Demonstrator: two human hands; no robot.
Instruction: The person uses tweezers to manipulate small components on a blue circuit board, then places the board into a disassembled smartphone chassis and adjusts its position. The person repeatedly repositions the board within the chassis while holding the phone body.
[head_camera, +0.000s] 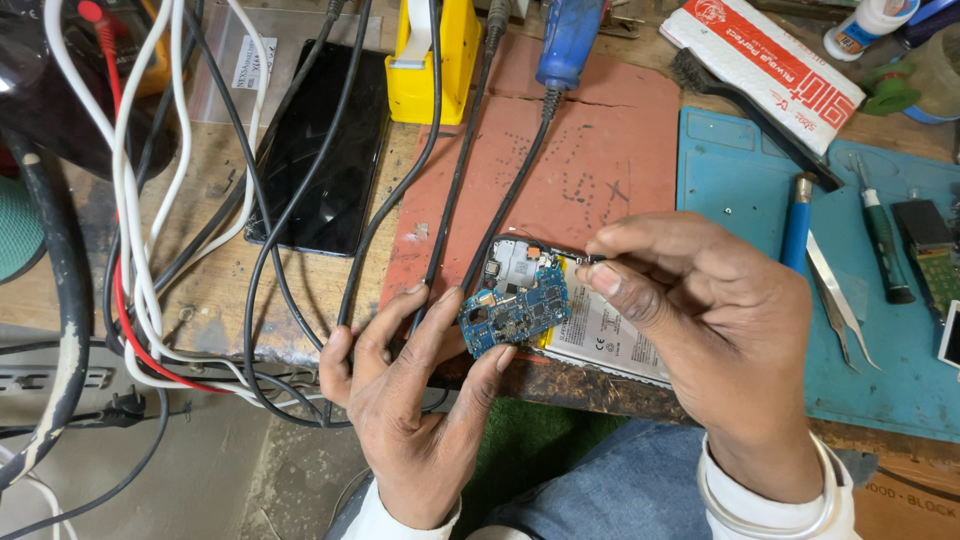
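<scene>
Circuit board (515, 315) amid black cables (455, 180)

At the bottom of the frame I see my bare left hand (405, 420) and bare right hand (715, 330), white cuffed sleeves, a thin silvery wrist bangle (765, 515), and blue denim trousers (610, 490).

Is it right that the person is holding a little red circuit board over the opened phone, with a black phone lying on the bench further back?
Not quite. The circuit board is blue, not red, as the head view shows. The left hand supports it with its fingers, and the right hand pinches at its top edge, over the opened phone. The black phone does lie further back on the bench.
</scene>
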